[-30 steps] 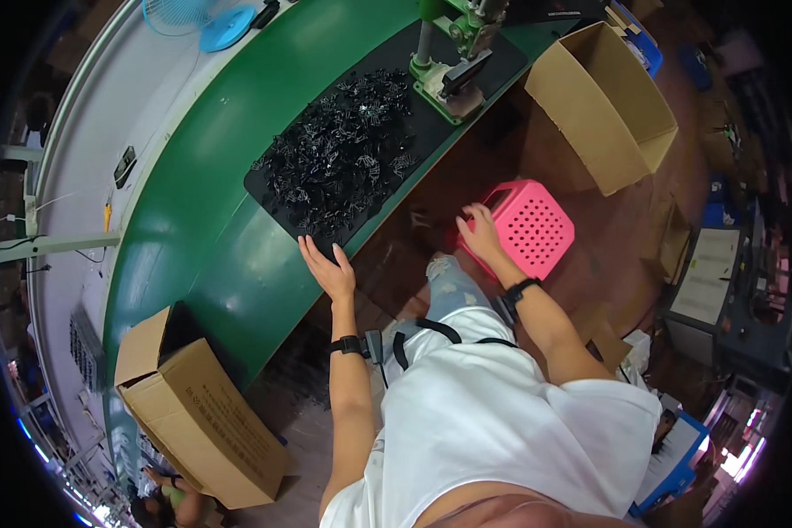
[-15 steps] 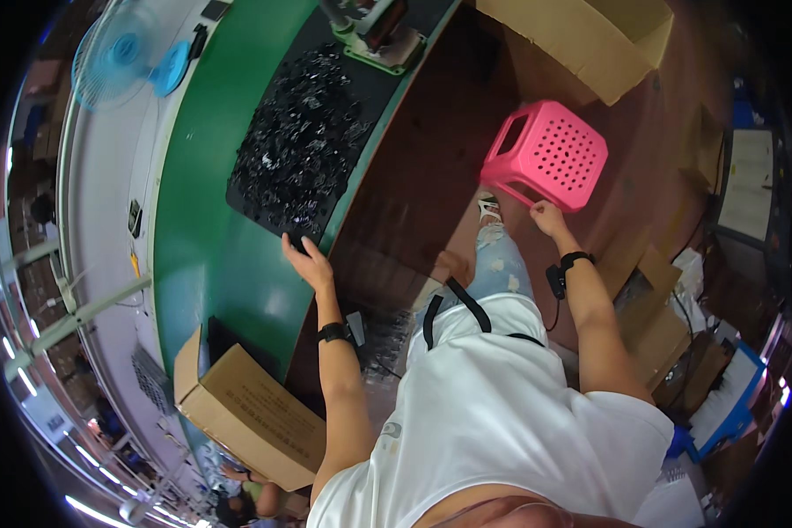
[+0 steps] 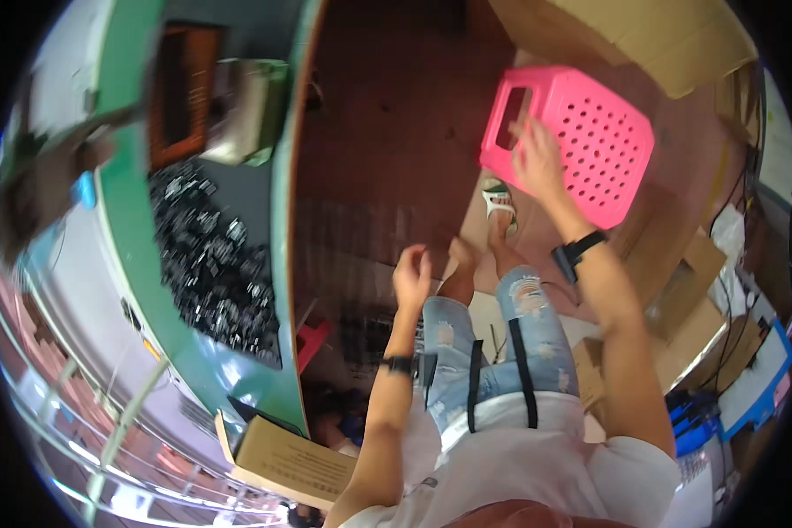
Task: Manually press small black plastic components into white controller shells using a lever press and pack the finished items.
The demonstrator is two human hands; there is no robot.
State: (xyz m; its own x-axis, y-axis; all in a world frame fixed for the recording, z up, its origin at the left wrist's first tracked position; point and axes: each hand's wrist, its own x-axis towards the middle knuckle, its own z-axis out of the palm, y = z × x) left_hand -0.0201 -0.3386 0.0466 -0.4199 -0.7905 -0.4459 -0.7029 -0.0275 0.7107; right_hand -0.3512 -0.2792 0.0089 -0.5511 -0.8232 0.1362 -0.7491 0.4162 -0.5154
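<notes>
Fingers (image 3: 526, 143) of the right hand (image 3: 544, 174) spread loosely over the left side of the stool (image 3: 603, 141); whether they touch it, I cannot tell. Left of them, the left hand (image 3: 411, 282) hangs half-curled, blurred, its closure unclear. Farther left, black parts (image 3: 207, 264) lie heaped on the bench (image 3: 130, 224); beyond the stool stands a carton (image 3: 642, 44).

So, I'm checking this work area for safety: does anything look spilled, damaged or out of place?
Nothing clearly stands out. The black parts lie loose but heaped together on the green table, and the pink stool shows no visible break; blur could hide finer damage.
</notes>
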